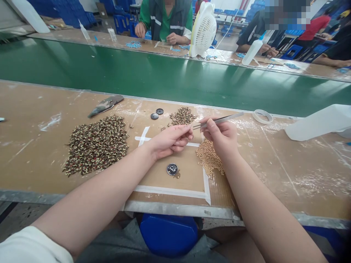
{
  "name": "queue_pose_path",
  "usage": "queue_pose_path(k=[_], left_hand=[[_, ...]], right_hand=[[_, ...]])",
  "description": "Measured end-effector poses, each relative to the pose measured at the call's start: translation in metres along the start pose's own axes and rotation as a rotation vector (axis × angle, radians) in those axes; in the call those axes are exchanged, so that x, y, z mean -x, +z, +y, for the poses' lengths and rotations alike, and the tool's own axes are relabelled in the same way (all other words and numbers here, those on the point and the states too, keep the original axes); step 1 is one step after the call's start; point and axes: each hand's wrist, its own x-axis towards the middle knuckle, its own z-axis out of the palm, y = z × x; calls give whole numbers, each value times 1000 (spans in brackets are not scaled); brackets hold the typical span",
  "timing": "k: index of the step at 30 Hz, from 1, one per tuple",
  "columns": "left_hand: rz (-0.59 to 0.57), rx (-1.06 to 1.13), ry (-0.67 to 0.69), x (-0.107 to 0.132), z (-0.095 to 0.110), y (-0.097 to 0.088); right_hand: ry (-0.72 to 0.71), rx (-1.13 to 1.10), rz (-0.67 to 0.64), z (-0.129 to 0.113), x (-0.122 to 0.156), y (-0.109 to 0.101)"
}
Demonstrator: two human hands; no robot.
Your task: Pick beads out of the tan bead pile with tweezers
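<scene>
My right hand (pixel 221 136) is closed on metal tweezers (pixel 219 120), whose tips point left toward my left fingertips. My left hand (pixel 171 140) is pinched shut on something tiny that I cannot make out, right at the tweezer tips. Both hands hover over a square outlined in white tape (pixel 170 190) on the brown bench. A heap of tan beads (pixel 210 157) lies under my right wrist. A small round dark dish (pixel 172 169) sits inside the square. A big pile of brown, white and red parts (pixel 97 143) lies to the left, and a smaller one (pixel 183 115) is just beyond my hands.
Two dark discs (pixel 157 113) and a dark tool (pixel 105 105) lie toward the green conveyor belt (pixel 164 76). A tape roll (pixel 262 116) and a white bottle on its side (pixel 319 122) are at the right. Across the belt stand a white fan (pixel 203 30), bottles, and other workers.
</scene>
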Motion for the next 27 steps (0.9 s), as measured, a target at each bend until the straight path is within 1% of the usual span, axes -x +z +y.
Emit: queue_pose_path(k=[6, 11, 16, 23, 27], left_hand=[[6, 44, -5, 1, 1, 0], [2, 58, -22, 2, 3, 0], [-40, 57, -36, 4, 3, 1], [-81, -4, -86, 6, 1, 0], [-105, 2, -89, 6, 1, 1]], right_hand=[[-1, -19, 19, 2, -3, -1], [39, -44, -38, 4, -3, 0], [58, -137, -65, 6, -3, 3], [109, -201, -143, 5, -4, 5], [130, -241, -184, 6, -4, 4]])
